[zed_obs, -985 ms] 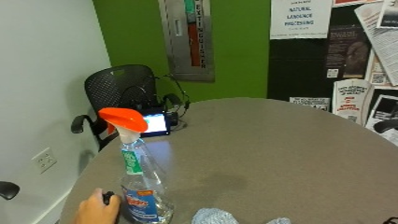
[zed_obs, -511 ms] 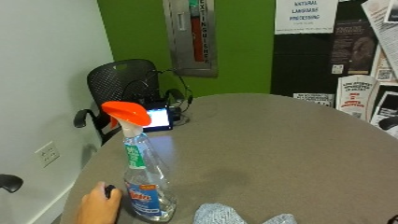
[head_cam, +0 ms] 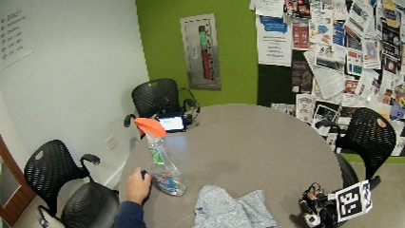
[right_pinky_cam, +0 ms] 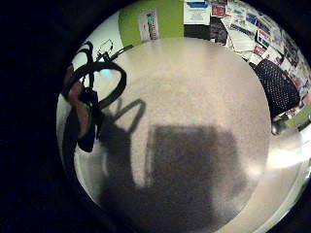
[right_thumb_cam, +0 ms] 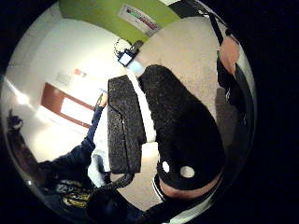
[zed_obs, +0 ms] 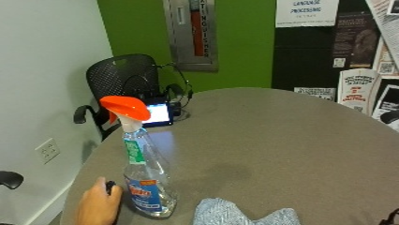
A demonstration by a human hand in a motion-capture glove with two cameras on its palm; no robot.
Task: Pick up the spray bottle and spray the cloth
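A clear spray bottle (zed_obs: 144,180) with an orange trigger head stands upright near the table's left front edge. A bare left hand (zed_obs: 99,206) rests on the table right beside its base. It touches or nearly touches the bottle. A grey-blue cloth (zed_obs: 243,215) lies crumpled just to the right of the bottle. In the wide outside view the gloved right hand (head_cam: 316,207) is low over the table's front right edge, well away from the bottle (head_cam: 161,164) and the cloth (head_cam: 231,211). It holds nothing. The little finger side palm view shows only bare tabletop and one strapped finger (right_pinky_cam: 80,104).
A small device with a lit screen (zed_obs: 156,114) and cables sits at the table's far left. Black mesh chairs stand behind it (zed_obs: 121,82), at the left (head_cam: 57,175) and at the right (head_cam: 367,137). The grey round table (zed_obs: 280,136) is bare in its middle.
The outside camera has shifted a little. The bottle, the cloth and the bare hand beside the bottle stay where they were.
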